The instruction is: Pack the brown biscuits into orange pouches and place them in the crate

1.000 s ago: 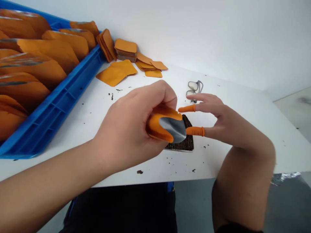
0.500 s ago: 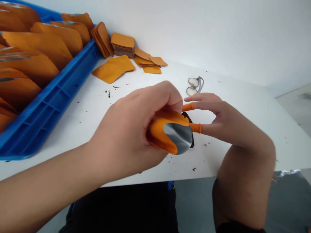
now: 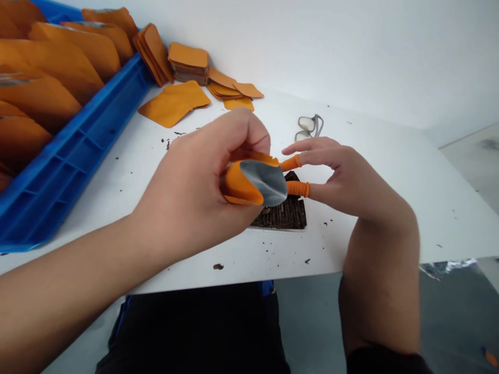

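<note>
My left hand is wrapped around an orange pouch with a silver lining. The pouch is bent into a curve, its mouth gaping towards me. At its right edge is my right hand, with thumb and forefinger apart and orange finger cots on both. Those fingertips come right up to the pouch; whether they touch it is unclear. Below, a shallow clear tray holds thin dark brown sticks laid side by side, partly covered by the pouch and my left hand.
At the left, a blue crate is packed with upright orange pouches. Stacked orange pouches and loose ones lie along the wall. Glasses rest behind my right hand. Dark crumbs dot the white table.
Both hands and the pouch sit further left and higher in view, and the camera has shifted slightly. More of the dark sticks shows below the pouch. My left hand keeps its grip.
</note>
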